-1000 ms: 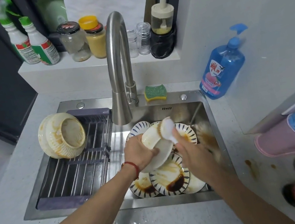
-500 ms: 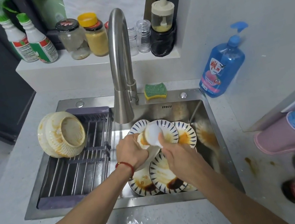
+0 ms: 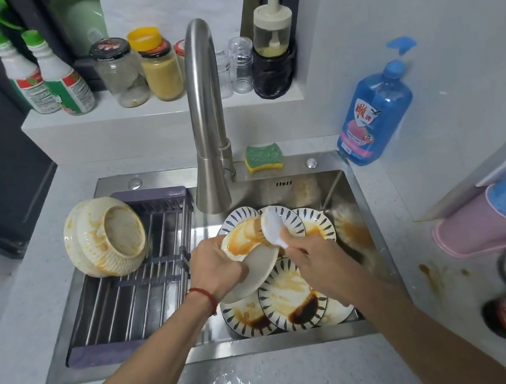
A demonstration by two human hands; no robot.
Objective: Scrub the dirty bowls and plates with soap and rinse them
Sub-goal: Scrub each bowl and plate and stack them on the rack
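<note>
Left hand (image 3: 216,270) grips a sauce-smeared plate (image 3: 249,256) by its left rim, tilted over the sink (image 3: 361,207), likely so its dirty face meets the white scrubber (image 3: 272,227) pinched in right hand (image 3: 314,257). Both forearms reach in from the near edge. More stained plates (image 3: 292,302) lie stacked beneath; a dirty bowl (image 3: 103,237) waits on the left rack (image 3: 135,298).

Hands – two (image 3: 216,270) (image 3: 314,257); green-capped bottles – two (image 3: 22,79) (image 3: 63,79); sponge – one (image 3: 264,157).
</note>
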